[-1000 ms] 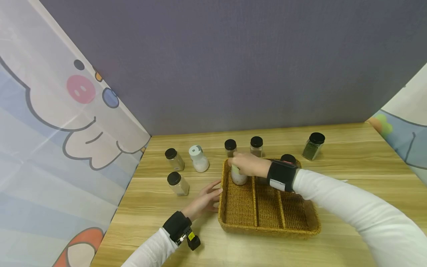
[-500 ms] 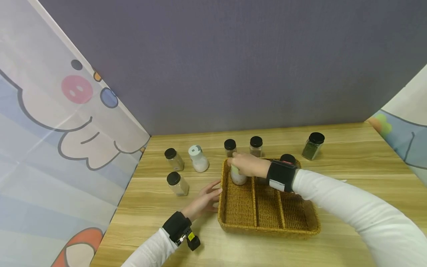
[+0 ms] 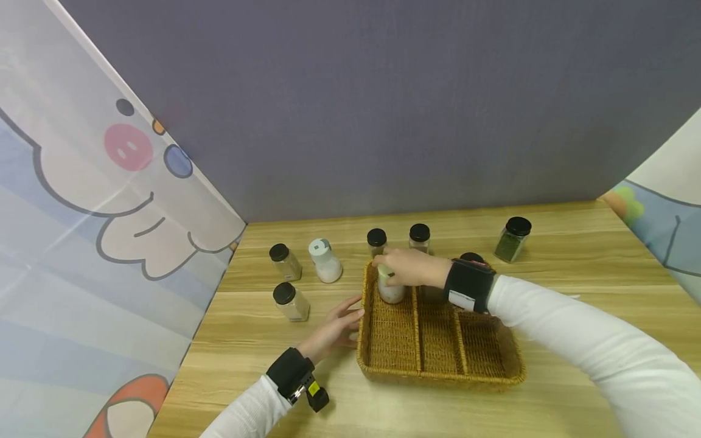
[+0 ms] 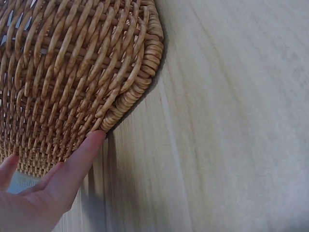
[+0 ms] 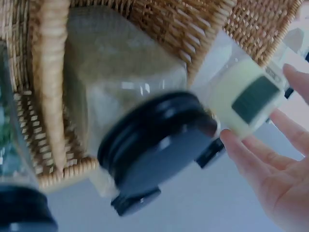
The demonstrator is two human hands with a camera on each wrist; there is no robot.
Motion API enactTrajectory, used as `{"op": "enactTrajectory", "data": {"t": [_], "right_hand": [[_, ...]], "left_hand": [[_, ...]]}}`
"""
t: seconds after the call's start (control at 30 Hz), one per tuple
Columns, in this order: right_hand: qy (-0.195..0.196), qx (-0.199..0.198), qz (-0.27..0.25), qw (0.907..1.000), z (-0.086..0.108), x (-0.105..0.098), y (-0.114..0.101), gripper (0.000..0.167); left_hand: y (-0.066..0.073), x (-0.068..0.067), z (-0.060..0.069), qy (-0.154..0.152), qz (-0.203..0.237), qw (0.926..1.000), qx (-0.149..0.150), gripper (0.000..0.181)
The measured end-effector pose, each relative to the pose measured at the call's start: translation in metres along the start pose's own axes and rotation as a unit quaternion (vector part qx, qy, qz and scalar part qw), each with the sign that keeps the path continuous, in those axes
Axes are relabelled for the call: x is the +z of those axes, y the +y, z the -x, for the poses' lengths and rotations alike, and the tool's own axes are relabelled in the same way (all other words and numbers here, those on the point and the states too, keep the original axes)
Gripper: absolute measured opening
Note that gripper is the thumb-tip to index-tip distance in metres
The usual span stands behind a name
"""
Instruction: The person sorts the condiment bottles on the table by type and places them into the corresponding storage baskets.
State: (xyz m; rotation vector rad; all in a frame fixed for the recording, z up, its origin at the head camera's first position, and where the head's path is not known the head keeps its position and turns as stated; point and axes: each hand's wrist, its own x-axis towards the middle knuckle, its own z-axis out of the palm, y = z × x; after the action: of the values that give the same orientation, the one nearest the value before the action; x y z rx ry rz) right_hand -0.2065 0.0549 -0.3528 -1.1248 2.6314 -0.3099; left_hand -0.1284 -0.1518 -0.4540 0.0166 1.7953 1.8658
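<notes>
The wicker basket (image 3: 391, 340) has three compartments. At the far end of its left compartment stands a seasoning shaker (image 3: 392, 292) with pale contents and a pale green cap (image 5: 248, 99). My right hand (image 3: 414, 266) is over that cap; in the right wrist view its fingers are fairly straight and spread, fingertips at or very near the cap. A spice jar (image 5: 140, 92) with a black lid sits in the middle compartment, mostly hidden by my wrist in the head view. My left hand (image 3: 336, 328), fingers extended, rests against the basket's left outer wall (image 4: 72, 72).
Left of the basket stand two black-lidded jars (image 3: 286, 261) and a white-topped shaker (image 3: 325, 261). Behind it are two more jars (image 3: 420, 237). A jar of green herbs (image 3: 512, 240) stands at the back right. Another black lid (image 3: 472, 258) shows at the right compartment's far end.
My right hand has shifted slightly up and its fingers have loosened, so more of the shaker's green cap shows. The shaker, basket and left hand have stayed in place.
</notes>
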Motion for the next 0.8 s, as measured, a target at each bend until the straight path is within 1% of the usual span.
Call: {"op": "enactTrajectory", "data": {"t": [0.1, 0.23, 0.43, 0.57, 0.67, 0.8], "right_hand": [[0.010, 0.000, -0.011, 0.9999, 0.004, -0.007, 0.002, 0.044], [0.029, -0.005, -0.012, 0.9995, 0.009, -0.017, 0.007, 0.041], [0.061, -0.012, 0.000, 0.9981, 0.014, -0.025, 0.018, 0.038], [0.082, -0.010, -0.016, 0.9964, 0.018, -0.029, 0.026, 0.035], [0.097, -0.003, -0.031, 0.9948, 0.022, -0.032, 0.034, 0.034], [0.105, 0.017, -0.034, 0.9938, 0.028, -0.037, 0.046, 0.034]], "left_hand": [[0.000, 0.000, 0.001, 0.000, -0.001, 1.0000, 0.000, 0.061], [0.001, 0.001, 0.001, 0.002, 0.001, 1.0000, 0.000, 0.062], [0.000, 0.001, 0.001, 0.002, 0.004, 1.0000, 0.000, 0.062], [-0.001, 0.000, 0.000, 0.001, 0.006, 1.0000, 0.002, 0.062], [-0.001, 0.000, 0.000, 0.001, 0.007, 1.0000, 0.003, 0.062], [-0.001, 0.000, 0.000, 0.002, 0.009, 1.0000, 0.002, 0.062]]}}
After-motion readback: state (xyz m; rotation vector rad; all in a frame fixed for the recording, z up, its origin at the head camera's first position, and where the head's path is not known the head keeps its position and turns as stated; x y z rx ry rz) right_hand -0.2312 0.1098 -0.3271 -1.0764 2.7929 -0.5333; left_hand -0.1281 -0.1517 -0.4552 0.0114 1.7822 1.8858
